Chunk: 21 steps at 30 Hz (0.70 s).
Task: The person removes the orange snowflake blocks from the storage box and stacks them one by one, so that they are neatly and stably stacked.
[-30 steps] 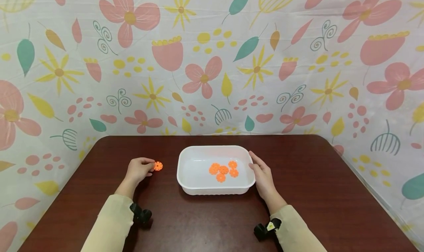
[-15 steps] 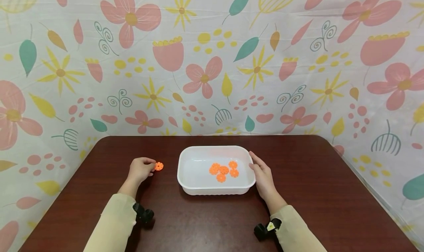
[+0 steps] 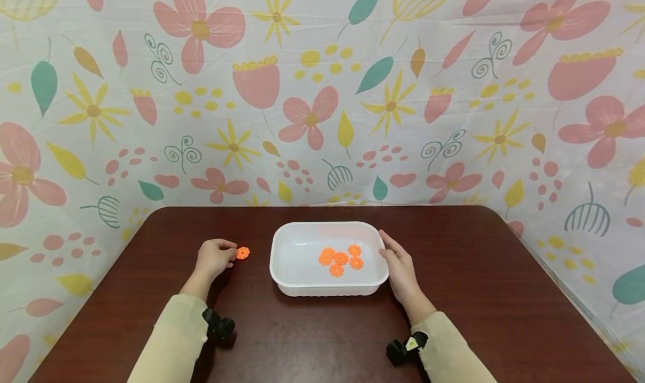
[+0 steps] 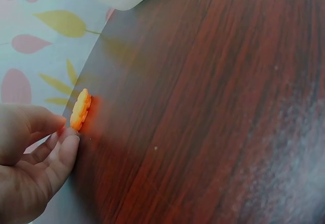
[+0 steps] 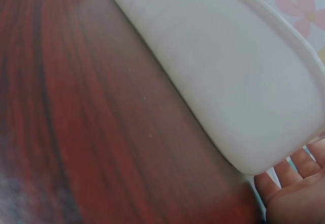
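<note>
My left hand (image 3: 214, 258) pinches the edge of an orange notched plastic disc (image 3: 243, 253) between thumb and fingertips, left of the white plastic tray (image 3: 297, 289). From the left wrist view the disc (image 4: 81, 109) appears nearly edge-on, its near end at the fingertips. My right hand (image 3: 402, 268) holds the tray's right end, thumb over the rim and fingers along the outside. In the right wrist view those fingers (image 5: 287, 174) reach behind the tray's corner, partly hidden by its wall. Inside the tray, towards its right half, lie several similar orange discs (image 3: 340, 258).
A dark reddish-brown wooden table (image 3: 322, 338) carries the tray, with its rounded far corners near a flower-printed cloth (image 3: 322, 108) hanging behind. Each forearm wears a black wrist camera (image 3: 219, 325) over a beige sleeve (image 3: 171, 338).
My left hand and the orange disc have shifted very slightly to the right. The right hand, the tray and the discs in it look the same.
</note>
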Each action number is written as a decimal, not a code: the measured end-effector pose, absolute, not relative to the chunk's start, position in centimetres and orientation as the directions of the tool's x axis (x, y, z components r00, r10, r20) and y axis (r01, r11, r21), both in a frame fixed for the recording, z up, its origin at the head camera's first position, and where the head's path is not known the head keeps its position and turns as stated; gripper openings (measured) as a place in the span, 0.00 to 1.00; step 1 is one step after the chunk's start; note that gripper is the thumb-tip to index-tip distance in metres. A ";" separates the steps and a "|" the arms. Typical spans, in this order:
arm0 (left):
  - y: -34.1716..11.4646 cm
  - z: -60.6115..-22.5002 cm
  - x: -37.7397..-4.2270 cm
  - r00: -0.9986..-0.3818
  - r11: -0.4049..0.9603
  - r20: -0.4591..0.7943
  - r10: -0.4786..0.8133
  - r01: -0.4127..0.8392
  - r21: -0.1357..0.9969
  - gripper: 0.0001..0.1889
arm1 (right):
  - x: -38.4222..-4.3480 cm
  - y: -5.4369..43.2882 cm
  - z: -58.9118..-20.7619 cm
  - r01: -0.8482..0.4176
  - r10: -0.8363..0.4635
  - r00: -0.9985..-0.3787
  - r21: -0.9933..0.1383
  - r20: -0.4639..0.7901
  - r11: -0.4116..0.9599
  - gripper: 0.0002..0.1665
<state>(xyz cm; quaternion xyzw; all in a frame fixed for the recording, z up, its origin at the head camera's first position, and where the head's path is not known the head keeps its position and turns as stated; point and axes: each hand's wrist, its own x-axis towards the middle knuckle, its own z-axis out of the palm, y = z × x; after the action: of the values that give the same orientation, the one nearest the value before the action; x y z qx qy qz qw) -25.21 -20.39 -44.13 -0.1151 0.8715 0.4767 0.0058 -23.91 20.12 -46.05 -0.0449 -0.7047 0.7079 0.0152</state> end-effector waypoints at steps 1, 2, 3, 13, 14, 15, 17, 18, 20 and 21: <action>-20.4 -44.1 -25.2 -0.974 0.519 -0.119 -0.195 -0.205 0.830 0.13 | -23.9 20.1 -46.1 0.039 0.085 -0.996 -0.999 -0.039 -0.006 0.30; -20.5 -44.1 -25.1 -0.974 0.520 -0.118 -0.194 -0.204 0.830 0.13 | -23.9 20.1 -46.1 0.035 0.084 -0.996 -0.999 -0.036 -0.008 0.30; -20.5 -44.1 -25.1 -0.974 0.519 -0.117 -0.193 -0.202 0.830 0.13 | -23.9 20.2 -46.1 0.032 0.083 -0.996 -0.999 -0.033 -0.010 0.30; -20.9 -43.6 -24.9 -0.981 0.523 -0.073 -0.182 -0.160 0.837 0.15 | -23.9 20.1 -46.1 0.025 0.088 -0.996 -1.000 -0.026 -0.009 0.30; -20.9 -43.5 -24.9 -0.981 0.520 -0.065 -0.184 -0.153 0.841 0.15 | -23.9 20.1 -46.1 0.027 0.089 -0.996 -1.000 -0.028 -0.011 0.30; -20.8 -43.4 -24.9 -0.981 0.517 -0.057 -0.186 -0.147 0.843 0.16 | -23.9 20.1 -46.1 0.028 0.089 -0.996 -1.000 -0.029 -0.011 0.30; -20.6 -43.2 -24.8 -0.982 0.510 -0.037 -0.187 -0.129 0.851 0.16 | -23.8 20.1 -46.1 0.029 0.089 -0.996 -1.000 -0.030 -0.010 0.30; -20.4 -43.0 -24.8 -0.982 0.506 -0.026 -0.186 -0.118 0.855 0.17 | -23.8 20.1 -46.1 0.029 0.090 -0.996 -1.000 -0.030 -0.010 0.30; -20.0 -42.7 -24.8 -0.984 0.499 -0.005 -0.176 -0.094 0.861 0.17 | -23.8 20.1 -46.1 0.028 0.090 -0.995 -1.000 -0.029 -0.008 0.30; -19.8 -42.6 -24.8 -0.985 0.497 0.006 -0.171 -0.081 0.864 0.17 | -23.8 20.1 -46.1 0.028 0.091 -0.995 -1.000 -0.029 -0.008 0.29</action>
<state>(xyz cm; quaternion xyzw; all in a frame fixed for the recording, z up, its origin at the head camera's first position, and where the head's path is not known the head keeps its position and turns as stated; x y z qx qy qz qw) -24.76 -19.83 -42.58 -0.0727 0.8641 0.4960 -0.0454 -23.82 20.12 -46.07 -0.0423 -0.7039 0.7087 0.0223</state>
